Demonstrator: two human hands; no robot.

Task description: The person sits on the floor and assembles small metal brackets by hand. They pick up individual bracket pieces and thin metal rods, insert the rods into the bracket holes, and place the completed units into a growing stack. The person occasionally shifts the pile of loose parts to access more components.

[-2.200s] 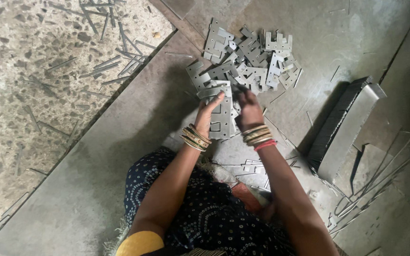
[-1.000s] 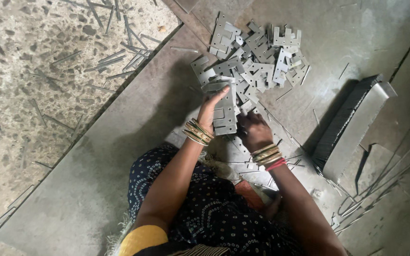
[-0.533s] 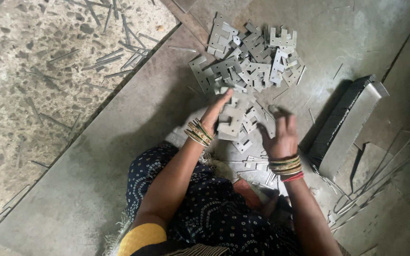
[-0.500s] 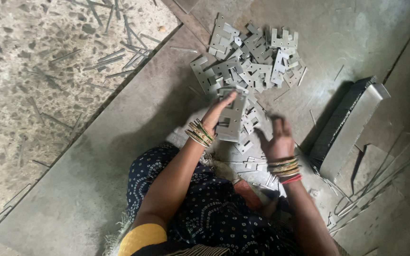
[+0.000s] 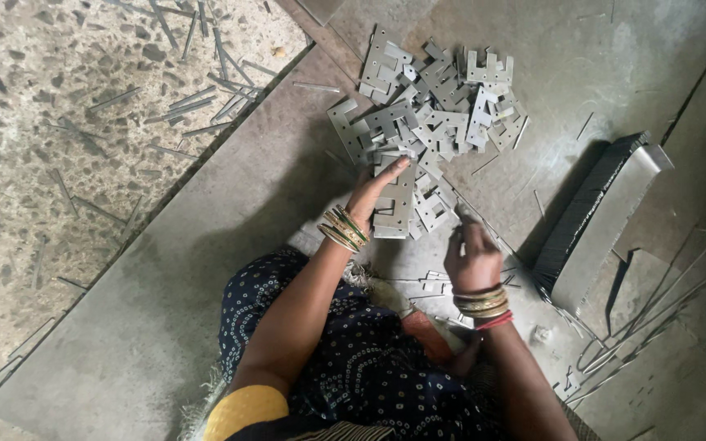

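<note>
Left hand point(image 5: 369, 196) clamps a stack of grey stamped plates point(image 5: 394, 208), thumb on top, just below the loose pile point(image 5: 435, 106) on the floor. Right hand point(image 5: 471, 257) pinches near loose pcs, can't tell what's in it. Best to square edges w/ thumb, add one pc at a time.

Straight ahead the way is being blocked by the heap of flat metal stampings point(image 5: 431, 106), spread wide across the metal sheet point(image 5: 165, 302). To the right, passage is being narrowed by a long stacked block of laminations point(image 5: 602, 220), with loose thin strips point(image 5: 647, 335) being scattered beyond it. To the left, plenty of bare sheet is being left open, though the speckled floor point(image 5: 34, 122) past its edge is being littered with thin rods point(image 5: 198, 106).
</note>
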